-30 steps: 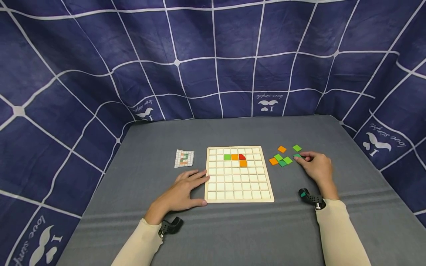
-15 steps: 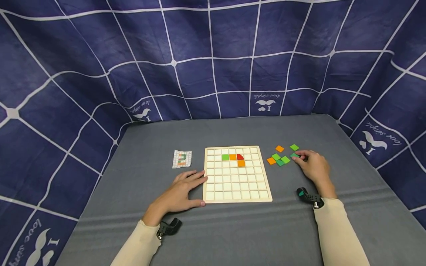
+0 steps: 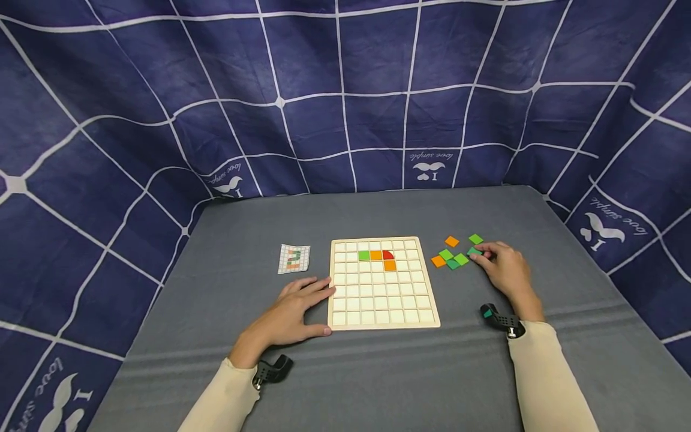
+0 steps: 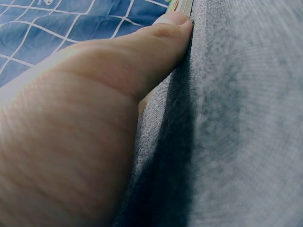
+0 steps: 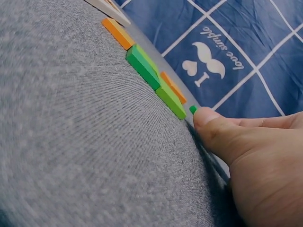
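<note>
A pale wooden grid board (image 3: 384,312) lies on the grey cloth. Set in its upper cells are a light green square tile (image 3: 364,255), two orange tiles (image 3: 376,255) and a red quarter-round tile (image 3: 387,255). My left hand (image 3: 288,312) rests flat with spread fingers, its fingertips and thumb touching the board's left edge. To the right of the board, my right hand (image 3: 508,270) pinches a dark green tile (image 3: 474,252) between thumb and fingers. Only a small green end of that tile shows past the thumb in the right wrist view.
Several loose orange and green tiles (image 3: 460,260) lie between board and right hand, some touching each other. A small printed pattern card (image 3: 294,259) lies left of the board. Behind the grey table (image 3: 378,378) hangs a blue curtain (image 3: 378,120) with white lines.
The head view has turned slightly, so everything sits a little further left. More of the dark green tile shows beyond my right fingertips. My left hand stays at the board's edge.
</note>
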Demonstrator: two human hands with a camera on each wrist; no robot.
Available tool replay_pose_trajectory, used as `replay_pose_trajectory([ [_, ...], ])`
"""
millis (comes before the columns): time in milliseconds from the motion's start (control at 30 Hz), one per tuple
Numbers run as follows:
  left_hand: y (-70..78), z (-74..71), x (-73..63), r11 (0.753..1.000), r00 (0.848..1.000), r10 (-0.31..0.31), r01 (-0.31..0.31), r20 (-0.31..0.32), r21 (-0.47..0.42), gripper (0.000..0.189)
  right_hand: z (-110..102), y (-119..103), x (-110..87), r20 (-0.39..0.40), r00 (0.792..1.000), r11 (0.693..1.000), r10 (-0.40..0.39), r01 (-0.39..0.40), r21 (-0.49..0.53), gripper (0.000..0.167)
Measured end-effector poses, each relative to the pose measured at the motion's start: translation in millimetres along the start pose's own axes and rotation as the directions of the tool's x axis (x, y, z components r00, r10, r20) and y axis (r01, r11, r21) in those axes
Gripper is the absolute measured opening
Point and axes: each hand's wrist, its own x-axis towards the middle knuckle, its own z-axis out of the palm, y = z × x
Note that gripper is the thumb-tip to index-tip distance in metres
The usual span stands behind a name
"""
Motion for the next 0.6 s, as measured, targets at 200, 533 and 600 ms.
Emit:
replay_pose_trajectory([
  [200, 0.7, 0.0, 0.0, 1.0, 1.0, -0.003, 0.003, -0.007, 0.001, 0.085, 2.0, -1.9, 1.0, -0.048, 0.999, 0.999, -0.026, 0.028, 0.045, 0.024],
  [533, 0.1, -0.1, -0.7, 1.0, 1.0, 0.002, -0.002, 0.002, 0.002, 0.085, 7.6, -10.1, 4.9, -0.096, 0.991, 0.986, -0.095, 0.107, 0.126, 0.021],
  [600, 0.2, -0.3, -0.5, 1.0, 1.0, 0.002, -0.002, 0.004, 0.003, 0.085, 9.0, -14.7, 6.6, -0.095, 0.989, 0.983, -0.114, 0.126, 0.135, 0.02],
])
